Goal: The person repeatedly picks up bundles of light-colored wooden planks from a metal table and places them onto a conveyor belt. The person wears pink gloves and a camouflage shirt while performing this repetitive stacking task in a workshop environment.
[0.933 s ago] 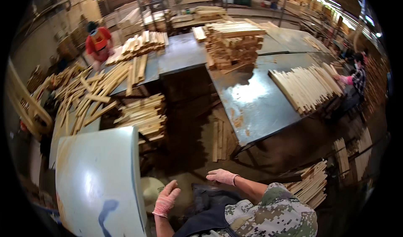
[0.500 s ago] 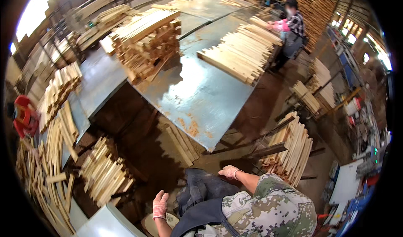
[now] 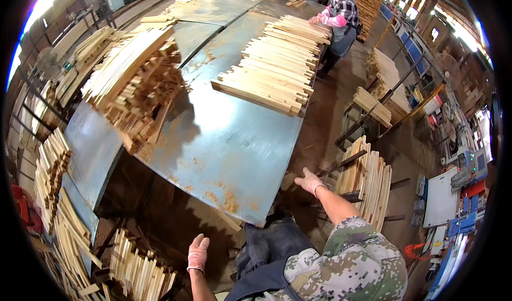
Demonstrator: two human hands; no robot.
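My left hand (image 3: 198,253), in a pinkish glove, is raised over the dark floor with its fingers loosely stretched and nothing in them. My right hand (image 3: 309,182), gloved likewise, reaches forward with its thumb apart from the fingers, and it too is bare of any load. It lies between the near corner of the metal-topped table (image 3: 261,146) and a rack-held stack of wooden strips (image 3: 368,181). A row of pale strips (image 3: 272,69) lies side by side across the table. Farther left on it stands a tall criss-crossed pile of wood (image 3: 141,82).
Beyond the row, a person (image 3: 341,21) in a checked shirt and pink gloves touches its far end. Bundled strips (image 3: 141,269) stand at lower left, near loose strips (image 3: 72,231). A smaller wood stack (image 3: 372,106) and machinery (image 3: 469,194) line the right side.
My view has turned and moved toward the table, which now looks closer. My right hand reaches farther forward, beside the table's corner. Both hands stay unladen.
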